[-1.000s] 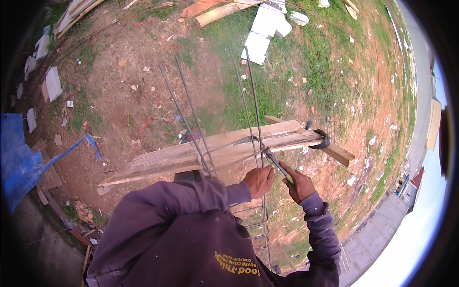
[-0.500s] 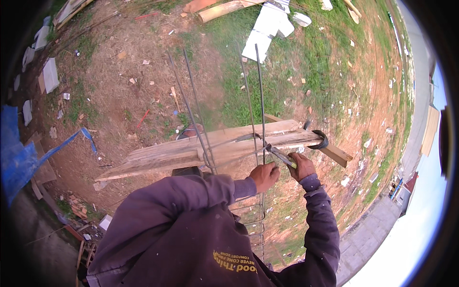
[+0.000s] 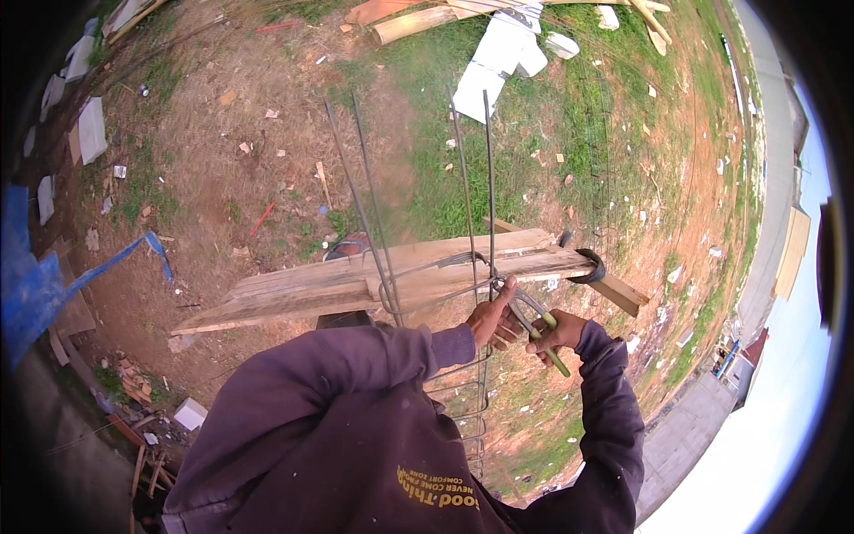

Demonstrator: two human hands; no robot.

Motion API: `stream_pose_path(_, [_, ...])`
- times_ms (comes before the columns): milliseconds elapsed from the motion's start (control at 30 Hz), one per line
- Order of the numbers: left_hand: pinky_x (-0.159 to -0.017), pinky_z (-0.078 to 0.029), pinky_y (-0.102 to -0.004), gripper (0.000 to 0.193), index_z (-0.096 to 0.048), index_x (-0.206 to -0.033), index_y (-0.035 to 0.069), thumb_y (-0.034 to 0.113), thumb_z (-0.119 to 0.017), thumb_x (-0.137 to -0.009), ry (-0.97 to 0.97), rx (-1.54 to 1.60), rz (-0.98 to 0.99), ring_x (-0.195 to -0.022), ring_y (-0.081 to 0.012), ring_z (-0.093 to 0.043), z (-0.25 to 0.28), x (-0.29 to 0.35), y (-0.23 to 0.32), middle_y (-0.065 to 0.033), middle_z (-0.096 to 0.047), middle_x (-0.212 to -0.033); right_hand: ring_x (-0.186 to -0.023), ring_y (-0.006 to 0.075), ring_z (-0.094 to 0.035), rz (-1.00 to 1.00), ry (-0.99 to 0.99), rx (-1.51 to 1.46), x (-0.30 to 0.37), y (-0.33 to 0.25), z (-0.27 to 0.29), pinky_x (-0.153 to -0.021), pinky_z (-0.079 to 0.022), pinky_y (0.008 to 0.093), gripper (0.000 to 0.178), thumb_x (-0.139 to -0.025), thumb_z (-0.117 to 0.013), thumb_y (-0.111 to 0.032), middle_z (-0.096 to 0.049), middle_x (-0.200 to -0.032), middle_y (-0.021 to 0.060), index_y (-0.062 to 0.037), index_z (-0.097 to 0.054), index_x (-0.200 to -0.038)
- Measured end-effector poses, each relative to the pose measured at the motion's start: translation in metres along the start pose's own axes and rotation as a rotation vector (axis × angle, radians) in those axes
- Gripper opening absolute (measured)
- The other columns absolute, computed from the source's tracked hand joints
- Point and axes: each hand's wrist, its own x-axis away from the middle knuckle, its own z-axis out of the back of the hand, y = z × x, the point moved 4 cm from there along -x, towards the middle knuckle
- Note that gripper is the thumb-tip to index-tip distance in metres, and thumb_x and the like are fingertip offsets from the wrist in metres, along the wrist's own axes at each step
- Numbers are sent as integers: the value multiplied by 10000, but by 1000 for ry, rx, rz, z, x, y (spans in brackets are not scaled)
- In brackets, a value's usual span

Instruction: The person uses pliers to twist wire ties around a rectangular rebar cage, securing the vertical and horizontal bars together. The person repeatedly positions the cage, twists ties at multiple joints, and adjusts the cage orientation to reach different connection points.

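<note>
In my right hand [image 3: 560, 333] is a pair of pincers [image 3: 557, 361] with yellow-green handles, now spread apart. The jaws reach a crossing of steel bars, where an upright rebar [image 3: 491, 191] meets a bent stirrup [image 3: 436, 297]. My left hand [image 3: 489, 322] is right beside this joint, fingers curled and one digit pointing up to it. Whatever those fingers grip is too small or hidden to name. Long bars and stirrups form a cage that rests across wooden planks [image 3: 298, 287] and continues below my hands.
A dark band [image 3: 592, 266] wraps the planks' right end, above a jutting timber [image 3: 620, 292]. Other bars [image 3: 349, 169] stand up to the left. White sheets [image 3: 489, 67] and timber [image 3: 418, 22] lie on littered grass and soil. Blue sheeting [image 3: 36, 285] hangs at far left.
The pincers' handles have gone from together to spread, and my right hand has turned with them. My left hand has moved up to the bar joint.
</note>
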Motion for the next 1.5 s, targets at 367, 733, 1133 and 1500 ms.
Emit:
stream_pose_path(367, [-839, -585, -431, 577, -416, -1265, 37, 503, -519, -941, 108, 626, -105, -939, -293, -678, -33, -40, -9, -188, -663, -1099, -1066, 319, -534, 71, 1425, 1226, 53, 1, -50, -907, -395, 426, 439, -771, -688, -191, -580, -1087, 122, -97, -519, -1165])
stream_pose_path(733, [-938, -419, -380, 565, -577, -1178, 103, 515, -695, -810, -75, 577, -322, -1125, -236, -591, -25, -49, -10, -113, -634, -1174, -633, 245, -667, -95, 198, 31, 30, 31, -11, -595, -527, 381, 398, -702, -834, -355, -622, -614, 107, -17, -639, -780])
stream_pose_path(1133, [-889, -489, -363, 525, -579, -931, 14, 535, -625, -879, 192, 371, -264, -943, -244, -653, -34, -48, -20, -126, -662, -890, -532, 287, -563, 394, 1244, 792, 0, 49, -40, -494, -445, 389, 335, -825, -727, -258, -565, -651, 77, -21, -549, -980])
stream_pose_path(1500, [-555, -604, -361, 763, -410, -1338, 28, 639, -499, -890, -96, -325, 7, -1108, -281, -592, 4, 19, -29, -199, -528, -1262, -467, 166, -544, 111, 173, -256, 7, 47, -38, -435, -456, 310, 366, -882, -695, -347, -534, -583, 47, -6, -575, -822])
